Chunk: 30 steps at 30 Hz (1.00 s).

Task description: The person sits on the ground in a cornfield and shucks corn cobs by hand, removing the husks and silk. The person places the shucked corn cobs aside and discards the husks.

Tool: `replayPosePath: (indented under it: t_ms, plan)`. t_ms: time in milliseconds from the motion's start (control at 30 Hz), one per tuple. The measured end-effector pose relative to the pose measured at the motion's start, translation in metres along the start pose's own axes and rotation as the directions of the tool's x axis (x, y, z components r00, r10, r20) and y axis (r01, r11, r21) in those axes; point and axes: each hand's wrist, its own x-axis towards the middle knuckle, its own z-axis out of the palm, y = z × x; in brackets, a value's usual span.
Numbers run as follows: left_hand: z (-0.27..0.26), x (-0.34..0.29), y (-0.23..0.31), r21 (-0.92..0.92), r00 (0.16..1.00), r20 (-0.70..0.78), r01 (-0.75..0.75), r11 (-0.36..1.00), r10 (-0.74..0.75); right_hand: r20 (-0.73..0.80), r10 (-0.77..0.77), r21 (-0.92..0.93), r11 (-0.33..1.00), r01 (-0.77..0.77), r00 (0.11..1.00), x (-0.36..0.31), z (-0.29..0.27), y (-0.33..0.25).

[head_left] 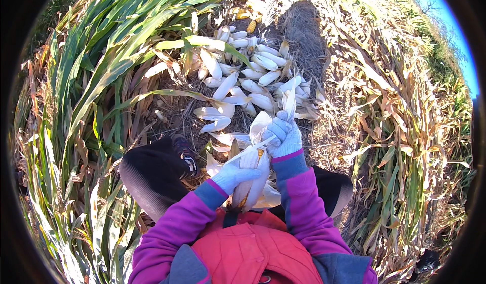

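Note:
An ear of corn, partly husked, stands tip-up in front of my lap with a little yellow showing between pale husk leaves. Wrapped round its lower left side is my left hand, in a white glove. My right hand, gloved too, is closed in a fist at the ear's upper right, gripping pale husk leaves that stick up above it. A thin white strip crosses the ear between the hands; whether it is husk or something else I cannot tell.
Beyond my hands lies a pile of corn ears in white husks, with a bare yellow ear at its far end. Green corn stalks lean in at left; dry stalks lie along the right. My bent knees flank the ear.

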Motion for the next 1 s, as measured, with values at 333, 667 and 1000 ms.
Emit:
replayPosePath:
  t_ms: [333, 667, 1000]
  plan:
    - [-0.028, -0.020, -0.006, 0.063, 0.962, -0.208, -0.166, 0.984, 0.175, -0.192, -0.730, -0.881, 0.423, 0.213, 0.656, -0.009, -0.024, -0.118]
    - [-0.029, -0.014, -0.006, 0.197, 0.946, -0.258, -0.150, 0.969, 0.199, -0.307, 0.102, -0.864, -0.447, -0.232, 0.946, -0.036, -0.109, -0.052]
    - [-0.017, -0.013, -0.010, 0.419, 0.996, -0.087, 0.002, 0.908, 0.037, -0.336, -0.050, -0.860, 0.424, -0.285, 0.941, -0.017, -0.015, 0.033]
